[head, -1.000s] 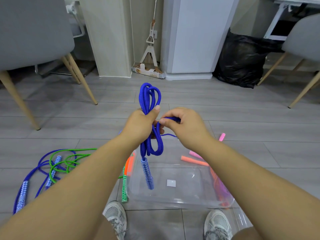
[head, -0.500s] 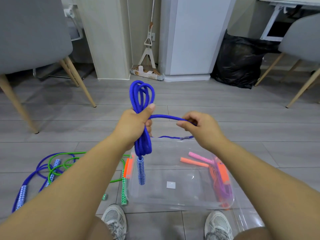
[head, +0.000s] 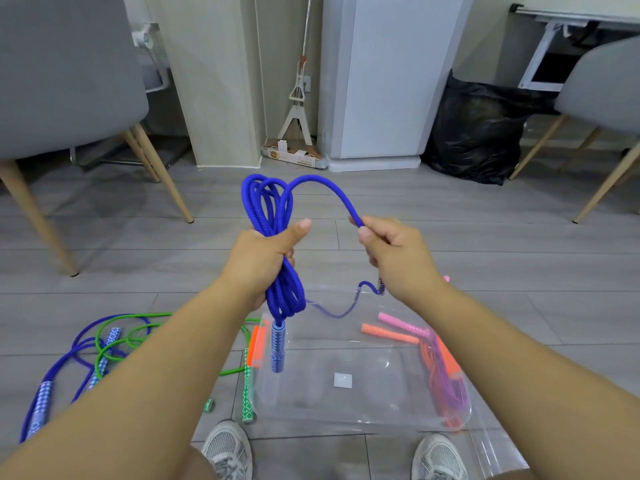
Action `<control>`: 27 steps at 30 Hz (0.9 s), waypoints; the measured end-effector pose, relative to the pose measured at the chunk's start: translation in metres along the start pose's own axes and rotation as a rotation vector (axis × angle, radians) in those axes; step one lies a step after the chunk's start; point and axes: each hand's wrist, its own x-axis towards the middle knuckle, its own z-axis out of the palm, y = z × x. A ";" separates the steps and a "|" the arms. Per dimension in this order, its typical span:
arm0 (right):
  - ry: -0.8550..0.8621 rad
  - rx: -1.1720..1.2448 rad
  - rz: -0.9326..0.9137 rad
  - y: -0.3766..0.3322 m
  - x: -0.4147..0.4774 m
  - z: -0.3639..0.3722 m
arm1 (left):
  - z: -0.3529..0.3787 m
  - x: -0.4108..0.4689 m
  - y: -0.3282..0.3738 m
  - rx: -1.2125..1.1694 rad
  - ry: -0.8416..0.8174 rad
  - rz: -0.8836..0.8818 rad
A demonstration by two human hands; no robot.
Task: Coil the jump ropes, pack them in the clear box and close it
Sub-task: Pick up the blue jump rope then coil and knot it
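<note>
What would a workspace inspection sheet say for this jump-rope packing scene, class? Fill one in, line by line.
Surface: grey plank floor.
Job's things: blue jump rope part-coiled; clear box open on the floor; orange and purple ropes at its right side; green rope and second blue rope loose on the left.
Clutter: mop, black bag by the wall.
Hands: left hand grips the coil; right hand pinches the free strand.
Cables: nothing seen.
Surroundings: grey chairs, white cabinet.

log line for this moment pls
step: coiling blue jump rope | left hand: grips coil | right hand: pinches free strand | clear box: open, on floor
</note>
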 end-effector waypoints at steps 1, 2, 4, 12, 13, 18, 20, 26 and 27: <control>-0.003 0.026 0.013 -0.003 -0.001 0.004 | 0.003 -0.001 -0.001 -0.008 -0.014 -0.008; -0.001 0.065 0.030 -0.005 -0.001 0.008 | 0.005 -0.002 -0.002 -0.012 -0.025 -0.012; 0.008 0.146 0.073 -0.010 -0.003 0.015 | 0.008 -0.003 -0.003 -0.008 -0.035 -0.010; -0.084 0.115 0.028 -0.016 -0.011 0.026 | 0.017 -0.011 0.000 0.039 0.007 0.023; -0.109 0.119 0.027 -0.017 -0.012 0.026 | 0.017 -0.012 0.000 0.049 0.021 0.022; -0.200 0.056 -0.002 -0.017 -0.016 0.026 | 0.016 -0.013 0.002 0.062 0.076 0.044; -0.206 0.045 0.002 -0.014 -0.016 0.023 | 0.015 -0.012 0.003 0.061 0.102 0.053; -0.316 -0.327 0.032 0.020 -0.012 0.000 | -0.002 -0.006 0.014 -0.157 0.177 0.075; -0.328 -0.377 0.056 0.028 -0.010 -0.006 | -0.005 -0.006 0.017 -0.177 0.174 0.084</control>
